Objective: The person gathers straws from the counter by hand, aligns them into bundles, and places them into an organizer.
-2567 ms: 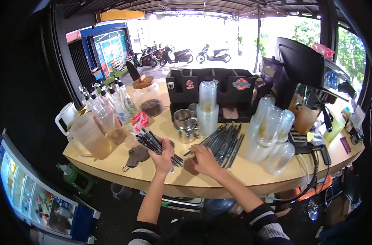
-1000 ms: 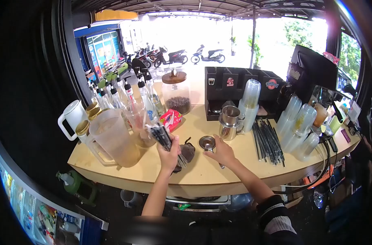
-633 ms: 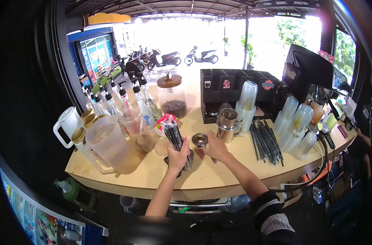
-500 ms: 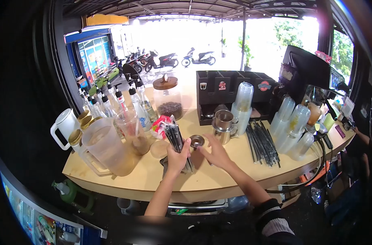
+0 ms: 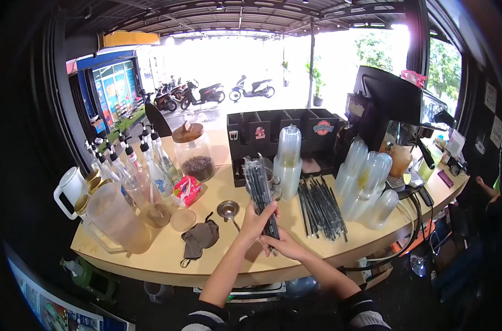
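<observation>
A bundle of black straws in clear wrappers (image 5: pixel 257 182) stands nearly upright in front of me. My left hand (image 5: pixel 255 225) is closed around its lower half. Around the bundle's bottom end, my right hand (image 5: pixel 284 244) is closed too, its fingertips partly hidden. To the right, a spread pile of the same wrapped straws (image 5: pixel 322 212) lies on the counter. A small metal ladle (image 5: pixel 227 209) rests left of my hands, its handle running toward my left wrist. Beside it lies a dark cloth face mask (image 5: pixel 202 240) with ear loops.
Left stand a cloudy plastic pitcher (image 5: pixel 118 218), pump bottles (image 5: pixel 132 157), a red-pink packet (image 5: pixel 187 191) and a wooden-lidded jar (image 5: pixel 194 160). A black organizer (image 5: pixel 245 129) and stacked plastic cups (image 5: pixel 289 165) are behind. More cups (image 5: pixel 366 182) stand right, along the wooden counter (image 5: pixel 168 265).
My left hand has raised the straw bundle and carried it right, off the face mask. My right hand has come from beside the metal cup to the bundle's lower end. The view has shifted.
</observation>
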Demonstrator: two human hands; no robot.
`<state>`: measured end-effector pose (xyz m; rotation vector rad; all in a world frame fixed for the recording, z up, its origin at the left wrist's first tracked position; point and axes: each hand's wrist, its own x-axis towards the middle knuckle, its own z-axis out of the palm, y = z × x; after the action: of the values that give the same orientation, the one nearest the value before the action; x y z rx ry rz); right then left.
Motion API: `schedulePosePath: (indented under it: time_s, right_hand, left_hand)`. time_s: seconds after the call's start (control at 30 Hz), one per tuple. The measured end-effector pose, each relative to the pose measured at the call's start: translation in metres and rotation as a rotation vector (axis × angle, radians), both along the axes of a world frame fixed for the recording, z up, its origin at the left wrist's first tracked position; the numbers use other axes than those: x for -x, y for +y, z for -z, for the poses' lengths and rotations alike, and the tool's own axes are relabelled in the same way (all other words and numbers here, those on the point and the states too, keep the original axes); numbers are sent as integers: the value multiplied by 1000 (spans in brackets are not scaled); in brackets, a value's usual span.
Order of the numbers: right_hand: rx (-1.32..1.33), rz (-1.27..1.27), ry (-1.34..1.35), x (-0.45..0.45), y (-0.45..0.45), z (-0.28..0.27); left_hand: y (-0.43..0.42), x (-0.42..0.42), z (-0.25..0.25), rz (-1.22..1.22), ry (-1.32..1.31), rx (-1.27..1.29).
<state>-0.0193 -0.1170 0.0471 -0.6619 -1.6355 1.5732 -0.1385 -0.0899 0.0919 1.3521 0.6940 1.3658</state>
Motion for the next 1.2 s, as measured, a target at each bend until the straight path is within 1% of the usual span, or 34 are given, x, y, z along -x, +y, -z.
schedulePosePath:
  time_s: [0.03,0.1,0.13,0.23,0.27,0.33,0.47,0.5,0.53,0.57,0.63,0.67,0.73,0.8,0.87,0.93,0.97,1.03,1.07,1.13,1.2]
  right_hand:
    - [-6,-7,3,-6,2,-2]
    - [60,-24,103,-18,4,-5]
    - [72,-17,81,-22,7,-3]
    - [82,12,84,-30,6,-5]
    - [83,10,89,-32,4,-5]
    - [8,116,77,-35,1,-4]
    - [-74,39,21,-42,-5,0]
    - [-208,113,42,-41,-7,4]
    - [-274,147,51,-45,-8,4]
    - [-340,184,59,-49,-10,3]
    - [-97,126,-153,-74,-9,-22]
    - [-104,210,-84,-79,-2,-27]
    - [-161,355,38,-78,6,-45]
    - [-179,371,44,-62,6,-71]
    - [-215,388,53,-54,9,-80]
    - [-79,227,79,-51,15,-80]
    - [-83,226,77,-50,16,-80]
    - [-181,277,114,-47,16,-80]
    - [-182,274,113,-46,17,-80]
    - [-291,332,112,-46,18,-80]
    - [-315,333,122,-44,19,-80]
  left_hand:
    - [0,-5,3,-7,3,-6]
    - [-2,-13,7,179,-41,-31]
    - [-3,-15,6,174,-33,-33]
    - [-10,-19,2,257,111,264]
    - [-11,-21,1,255,115,266]
    - [-12,-25,0,263,138,279]
    - [-10,-31,13,213,65,232]
    - [-9,-30,16,216,-21,185]
    - [-10,-30,17,218,-108,136]
    - [-12,-26,17,216,-110,139]
    - [-17,-17,9,194,-65,174]
    - [-17,-14,10,173,-44,119]
    - [-19,-13,10,205,-57,115]
    - [-23,-15,9,256,-66,118]
    - [-25,-18,11,270,-41,102]
    - [-26,-20,14,288,-27,80]
    - [-28,-20,13,288,-29,76]
    - [-33,-20,10,184,10,52]
    - [-34,-18,12,170,-13,70]
    - [-39,-17,9,141,-20,77]
    - [-42,-16,9,113,-24,89]
